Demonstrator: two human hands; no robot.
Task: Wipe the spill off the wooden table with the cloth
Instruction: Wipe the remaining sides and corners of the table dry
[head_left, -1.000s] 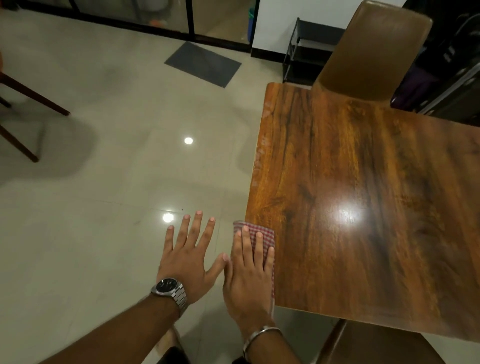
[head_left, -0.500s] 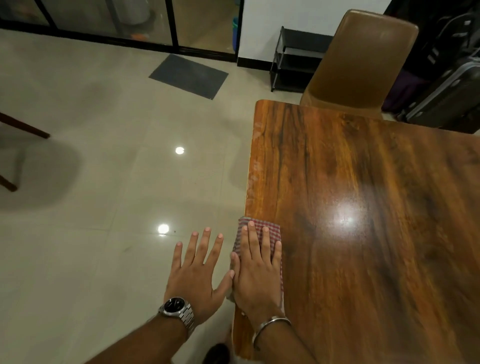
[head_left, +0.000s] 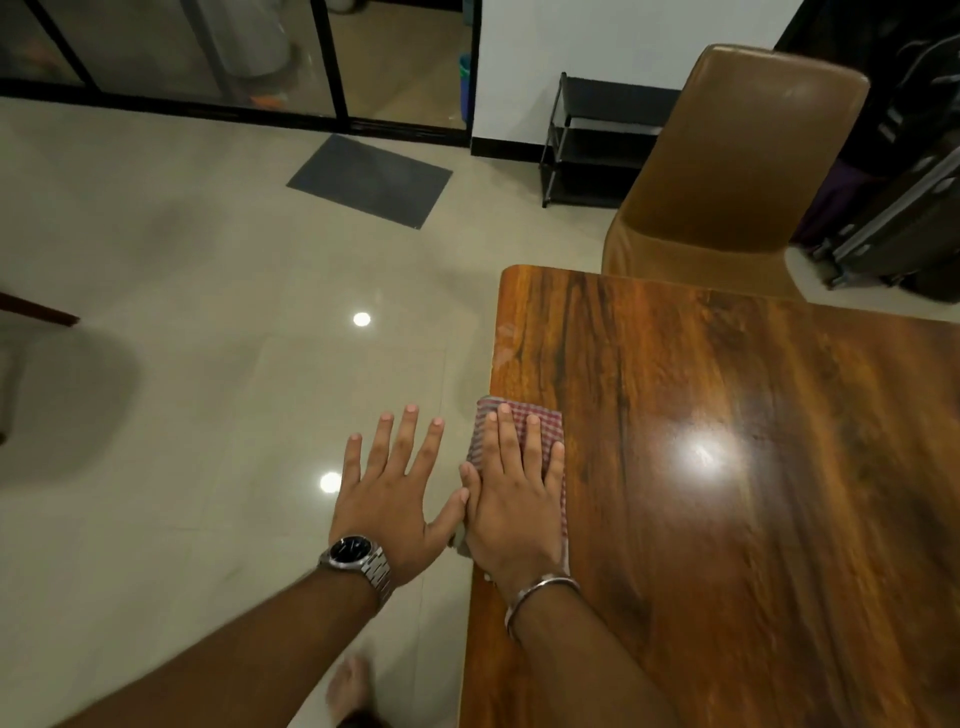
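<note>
The wooden table (head_left: 753, 493) fills the right half of the view, glossy, with a lamp glare on it. A red-and-white checked cloth (head_left: 540, 421) lies on its left edge. My right hand (head_left: 517, 504) presses flat on the cloth, fingers pointing away from me, a metal bangle on the wrist. My left hand (head_left: 395, 493) is spread flat just off the table over the floor. It holds nothing, and its thumb touches the right hand. A pale smear (head_left: 506, 358) shows on the table edge beyond the cloth.
A brown chair (head_left: 727, 171) stands at the table's far side. Behind it are a black shoe rack (head_left: 592, 140) and a suitcase (head_left: 904, 223). A dark mat (head_left: 369, 179) lies on the tiled floor by glass doors. My foot (head_left: 353, 686) is by the table.
The cloth and my right hand have slid along the table's left edge toward the far corner. The left hand moved along beside it, and the view shifted forward.
</note>
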